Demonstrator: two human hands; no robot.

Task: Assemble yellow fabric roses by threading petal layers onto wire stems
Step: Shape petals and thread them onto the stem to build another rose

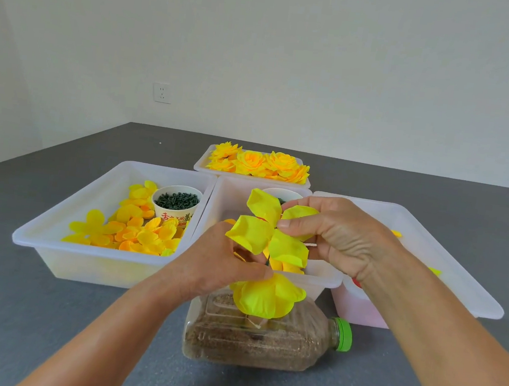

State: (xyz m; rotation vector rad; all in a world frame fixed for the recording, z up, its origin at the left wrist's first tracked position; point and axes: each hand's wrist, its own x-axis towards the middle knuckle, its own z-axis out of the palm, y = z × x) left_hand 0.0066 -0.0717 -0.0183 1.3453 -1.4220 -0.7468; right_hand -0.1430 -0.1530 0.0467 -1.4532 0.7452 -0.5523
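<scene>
Petals were pinched in both the left hand and right hand at bench centre, half-threaded I'd guess; finished roses filled the 12 o'clock tray, loose petals remained at 10.

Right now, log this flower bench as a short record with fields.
left hand: pinches green stem under petals
right hand: pinches yellow petal layer
lower petal layer: below left thumb
bottle: on its side, green cap right
left tray: loose petals, cup of green parts
far tray: finished roses
</scene>
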